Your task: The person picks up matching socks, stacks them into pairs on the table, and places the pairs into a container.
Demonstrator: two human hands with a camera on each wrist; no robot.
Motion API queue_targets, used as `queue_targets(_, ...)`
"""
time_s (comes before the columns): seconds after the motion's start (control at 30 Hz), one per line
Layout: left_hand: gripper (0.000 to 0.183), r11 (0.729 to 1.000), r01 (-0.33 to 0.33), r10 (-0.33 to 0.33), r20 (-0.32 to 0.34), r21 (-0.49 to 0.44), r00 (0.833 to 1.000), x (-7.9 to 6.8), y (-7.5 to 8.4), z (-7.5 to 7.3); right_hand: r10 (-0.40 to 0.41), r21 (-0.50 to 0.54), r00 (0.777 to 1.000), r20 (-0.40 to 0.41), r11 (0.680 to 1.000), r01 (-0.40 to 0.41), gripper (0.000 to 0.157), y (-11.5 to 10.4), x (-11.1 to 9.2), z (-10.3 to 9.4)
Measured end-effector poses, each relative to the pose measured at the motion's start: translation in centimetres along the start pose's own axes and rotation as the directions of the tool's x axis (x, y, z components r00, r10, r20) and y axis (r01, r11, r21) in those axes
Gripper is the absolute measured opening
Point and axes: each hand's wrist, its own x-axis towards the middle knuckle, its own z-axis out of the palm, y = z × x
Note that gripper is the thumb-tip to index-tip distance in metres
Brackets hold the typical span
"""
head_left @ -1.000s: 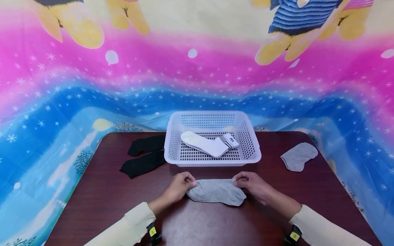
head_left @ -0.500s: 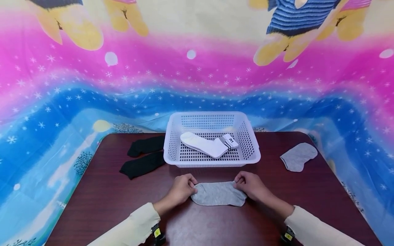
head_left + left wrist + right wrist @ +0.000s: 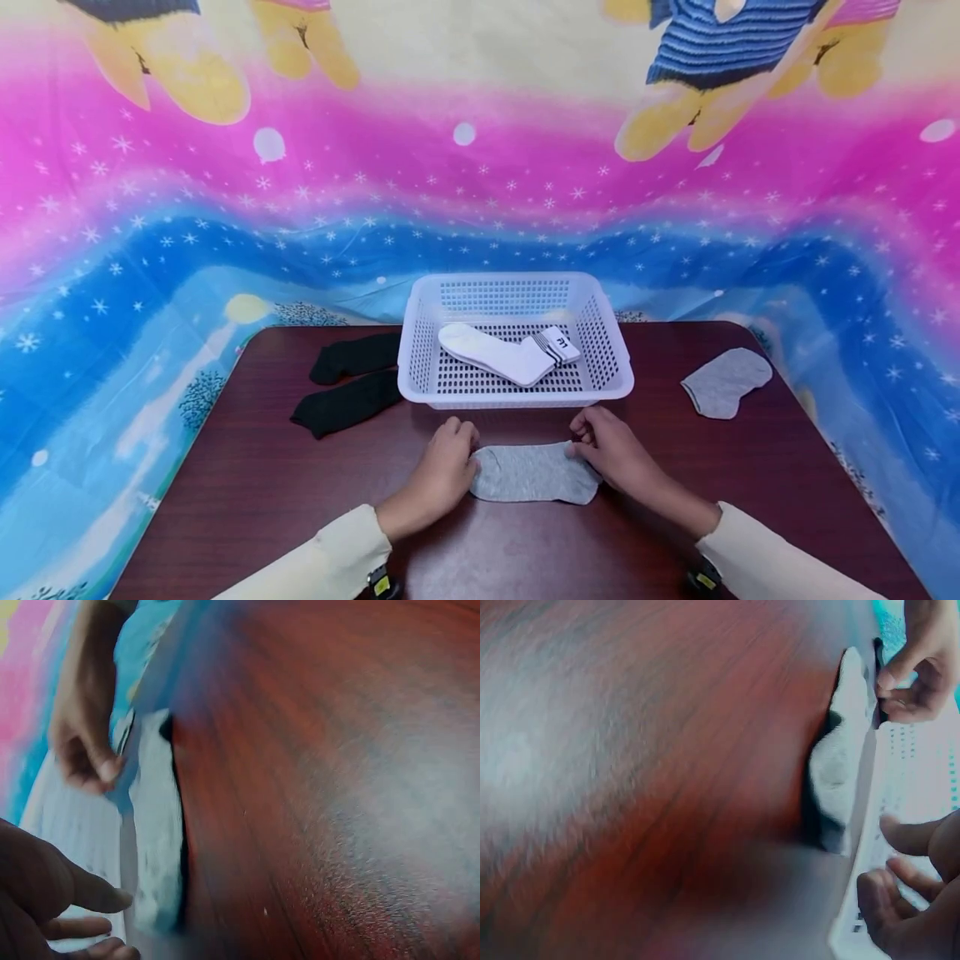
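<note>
A light grey ankle sock [image 3: 531, 473] lies flat on the table in front of the basket. My left hand [image 3: 441, 468] is beside its left end, and in the left wrist view the thumb and fingers [image 3: 101, 894] stand apart with nothing between them. By the upper right corner of the sock is my right hand [image 3: 617, 452], its thumb overlapping that corner in the head view. The right wrist view shows a gap between the right thumb and the loosely bent fingers [image 3: 877, 896].
A white perforated basket [image 3: 517, 398] behind the grey sock holds white socks [image 3: 495, 354] with striped cuffs. Two black socks [image 3: 352, 400] lie against its left side. Another grey sock [image 3: 726, 383] rests near the right edge of the dark wooden table [image 3: 247, 500]. A patterned cloth hangs behind.
The grey sock has been shifted slightly right and toward me. Both hands, which pinched its ends, have loosened; the left fingers have come off its left end.
</note>
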Motion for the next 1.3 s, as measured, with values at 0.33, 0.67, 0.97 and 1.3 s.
queue_targets(0.33, 0.020, 0.942, -0.279, 0.286, -0.014, 0.187, 0.958, -1.0, 1.1, 1.4, -0.215, -0.222, 0.972, 0.096, 0.947, 0.232, 0.024, -0.9, -1.5, 0.0)
queue_targets(0.67, 0.023, 0.922, -0.342, 0.351, -0.016, 0.183, 0.936, 0.4, 5.0, 2.8, -0.196, -0.307, 0.980, 0.017, 0.932, 0.192, 0.021, 2.3, -2.4, -2.3)
queue_targets(0.97, 0.023, 0.950, -0.311, 0.310, 0.051, 0.012, 0.949, 6.8, 12.3, 6.7, -0.233, -0.439, 0.962, -0.142, 0.886, 0.150, 0.012, 8.9, -0.6, -7.7)
queue_targets(1.3, 0.016, 0.993, -0.112, 0.107, 0.152, 0.024, 0.983, 15.5, 20.8, 11.5, -0.244, -0.591, 0.933, -0.263, 0.805, 0.044, 0.019, 18.6, 3.9, -14.8)
